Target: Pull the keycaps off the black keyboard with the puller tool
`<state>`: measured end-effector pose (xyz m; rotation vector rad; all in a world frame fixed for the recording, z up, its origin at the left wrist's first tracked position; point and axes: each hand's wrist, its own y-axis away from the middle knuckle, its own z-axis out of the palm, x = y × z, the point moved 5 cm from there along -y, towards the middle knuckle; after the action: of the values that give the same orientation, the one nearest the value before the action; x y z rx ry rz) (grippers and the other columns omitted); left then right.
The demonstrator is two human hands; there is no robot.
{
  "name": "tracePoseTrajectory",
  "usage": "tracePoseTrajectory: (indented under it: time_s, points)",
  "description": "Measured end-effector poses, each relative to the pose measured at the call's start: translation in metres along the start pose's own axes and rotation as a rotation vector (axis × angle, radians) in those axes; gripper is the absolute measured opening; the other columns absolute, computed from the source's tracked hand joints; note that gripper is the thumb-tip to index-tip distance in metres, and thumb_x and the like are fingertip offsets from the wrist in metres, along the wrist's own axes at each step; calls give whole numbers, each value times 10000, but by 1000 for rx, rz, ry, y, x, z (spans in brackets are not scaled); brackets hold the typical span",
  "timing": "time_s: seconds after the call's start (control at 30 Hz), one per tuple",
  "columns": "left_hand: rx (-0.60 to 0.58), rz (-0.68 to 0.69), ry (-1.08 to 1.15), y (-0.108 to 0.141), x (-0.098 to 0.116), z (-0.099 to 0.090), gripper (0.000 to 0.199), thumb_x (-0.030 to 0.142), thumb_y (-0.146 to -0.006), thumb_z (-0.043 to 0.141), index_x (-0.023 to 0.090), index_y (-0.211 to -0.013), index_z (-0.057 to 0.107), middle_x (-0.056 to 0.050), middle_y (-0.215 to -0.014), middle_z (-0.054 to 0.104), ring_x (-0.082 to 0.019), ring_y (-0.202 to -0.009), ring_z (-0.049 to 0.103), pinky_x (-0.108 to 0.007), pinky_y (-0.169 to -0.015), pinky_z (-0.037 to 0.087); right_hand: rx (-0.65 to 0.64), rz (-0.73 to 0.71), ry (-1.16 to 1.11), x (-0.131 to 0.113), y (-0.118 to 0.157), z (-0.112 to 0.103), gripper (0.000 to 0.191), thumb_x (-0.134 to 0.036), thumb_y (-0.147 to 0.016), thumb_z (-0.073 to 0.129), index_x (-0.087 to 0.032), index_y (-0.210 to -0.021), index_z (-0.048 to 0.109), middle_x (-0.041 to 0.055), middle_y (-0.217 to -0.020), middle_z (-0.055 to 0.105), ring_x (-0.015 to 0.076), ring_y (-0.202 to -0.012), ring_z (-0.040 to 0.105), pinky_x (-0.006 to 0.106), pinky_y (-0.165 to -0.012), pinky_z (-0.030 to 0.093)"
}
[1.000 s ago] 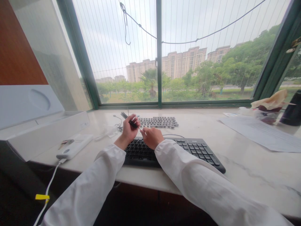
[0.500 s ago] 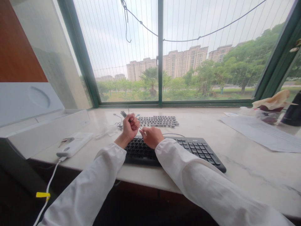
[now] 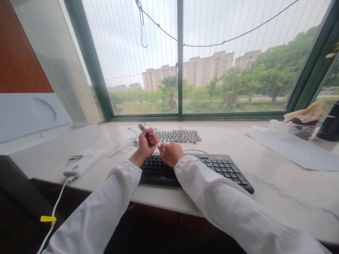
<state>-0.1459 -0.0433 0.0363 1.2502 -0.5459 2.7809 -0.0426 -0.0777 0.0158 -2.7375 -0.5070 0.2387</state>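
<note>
My left hand [image 3: 147,143] is closed in a fist above the left part of a black keyboard [image 3: 225,169]. A dark slim object [image 3: 141,127] sticks out of the top of that fist; its kind is unclear. Close beside it, my right hand [image 3: 171,153] pinches with thumb and forefinger, and a thin piece too small to name shows at the fingertips. Keycaps are off the keyboard's left and middle part, while the number pad on the right still has its keys. Beyond the hands lie rows of loose keycaps [image 3: 182,135], set out in keyboard order.
On the left are a white power strip [image 3: 84,162] with keys on it, a thin cable [image 3: 134,141], clear plastic [image 3: 119,147] and an open white box [image 3: 53,148]. Paper sheets [image 3: 296,148], a bag [image 3: 304,121] and a black cylinder [image 3: 329,123] stand right. A window closes off the back.
The dark object in my left fist has tilted slightly, its end shifting a little to the right. My right hand stays nearly still, still pinching.
</note>
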Motion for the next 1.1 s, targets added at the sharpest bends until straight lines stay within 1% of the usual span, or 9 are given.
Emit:
tracePoseTrajectory:
  time_s: [0.17, 0.3, 0.4, 0.53, 0.73, 0.8, 0.9, 1.0, 1.1]
  points:
    - [-24, -54, -7, 2, -4, 2, 300, 254, -713, 592, 193, -569, 337, 68, -460, 256, -56, -383, 297, -216, -390, 267, -8, -22, -19, -1, 2, -3, 471, -418, -972, 206, -239, -1078, 628, 104, -919, 702, 211, -819, 660, 314, -721, 446]
    - [-33, -71, -5, 2, -5, 3, 334, 256, -724, 583, 197, -552, 303, 79, -428, 187, -51, -350, 221, -217, -367, 207, 6, -35, -17, -2, 2, -3, 459, -400, -972, 210, -240, -1056, 631, 99, -905, 703, 211, -815, 661, 310, -715, 445]
    - [-13, -51, 1, 1, -3, 1, 375, 259, -730, 571, 202, -541, 252, 83, -411, 142, -52, -332, 177, -227, -353, 164, 7, -32, -26, -2, 2, -2, 479, -422, -970, 200, -241, -1038, 638, 97, -906, 702, 213, -831, 657, 313, -728, 442]
    - [56, 7, -25, 0, 0, -5, 409, 276, -725, 558, 204, -545, 198, 84, -401, 134, -49, -321, 161, -231, -346, 147, 5, -22, -26, -1, 1, 0, 514, -463, -964, 186, -229, -1010, 641, 104, -911, 699, 214, -826, 653, 316, -723, 438]
    - [104, 76, 26, -2, 5, -12, 392, 237, -696, 543, 206, -554, 179, 90, -387, 136, -46, -302, 157, -228, -331, 128, 23, -9, -17, 0, 0, 0, 442, -442, -955, 256, -225, -976, 640, 93, -878, 698, 212, -802, 654, 308, -703, 441]
    - [144, 91, 35, -3, 6, -15, 390, 228, -688, 537, 208, -559, 169, 94, -383, 132, -44, -295, 152, -224, -326, 122, 18, -4, -10, 0, 0, 1, 430, -425, -956, 261, -223, -972, 640, 93, -883, 695, 211, -805, 653, 310, -705, 442]
    - [248, 82, -9, -6, 4, -22, 387, 228, -684, 535, 213, -570, 165, 104, -384, 127, -39, -290, 136, -217, -321, 107, -6, 0, -5, 2, -1, 3, 414, -408, -951, 275, -217, -977, 642, 96, -895, 691, 212, -817, 651, 312, -710, 443]
    - [369, 34, -141, -8, -1, -32, 360, 217, -668, 549, 218, -577, 201, 113, -391, 152, -35, -293, 128, -214, -320, 83, -48, 3, -5, 5, -2, 6, 376, -394, -932, 324, -216, -1002, 649, 99, -922, 687, 218, -845, 647, 319, -725, 444]
    - [416, 7, -263, -11, -7, -38, 349, 205, -656, 561, 219, -581, 221, 116, -401, 169, -31, -303, 131, -212, -323, 74, -59, 4, -11, 8, -3, 8, 354, -389, -911, 365, -227, -1020, 661, 98, -933, 686, 223, -859, 643, 326, -734, 445]
